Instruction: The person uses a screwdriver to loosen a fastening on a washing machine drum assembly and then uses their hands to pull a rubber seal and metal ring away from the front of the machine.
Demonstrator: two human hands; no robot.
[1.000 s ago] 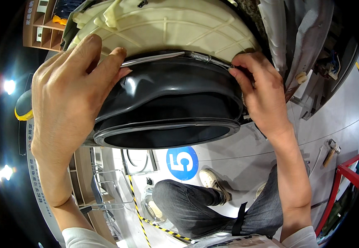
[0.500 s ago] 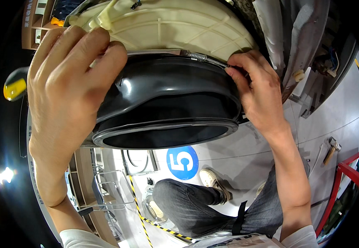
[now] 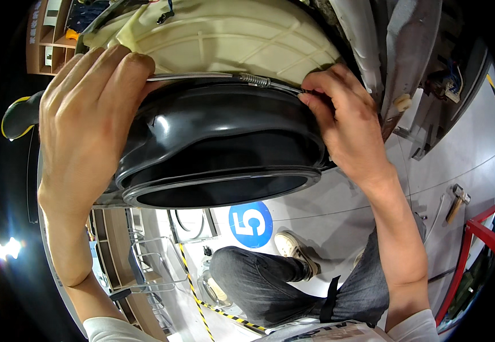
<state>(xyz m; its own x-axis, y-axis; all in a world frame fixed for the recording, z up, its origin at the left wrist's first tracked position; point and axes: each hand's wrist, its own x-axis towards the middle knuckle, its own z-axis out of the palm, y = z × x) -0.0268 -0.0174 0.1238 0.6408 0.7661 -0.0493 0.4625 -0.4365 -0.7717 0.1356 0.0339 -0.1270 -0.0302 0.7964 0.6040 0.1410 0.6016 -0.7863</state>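
Right fingers [image 3: 323, 81] pinch thin silver wire [image 3: 286, 87] atop the round black rubber gasket [image 3: 219, 114]; left fingers [image 3: 134, 71], now bunched tighter, likely steady it, hold unclear.

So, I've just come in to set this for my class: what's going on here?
A person is working two-handed on a black rubber collar at the front of a pale, ribbed plastic shell. The right hand pinches a thin wire joined to a small spring. The left hand grips a slim metal shaft reaching toward that spring.
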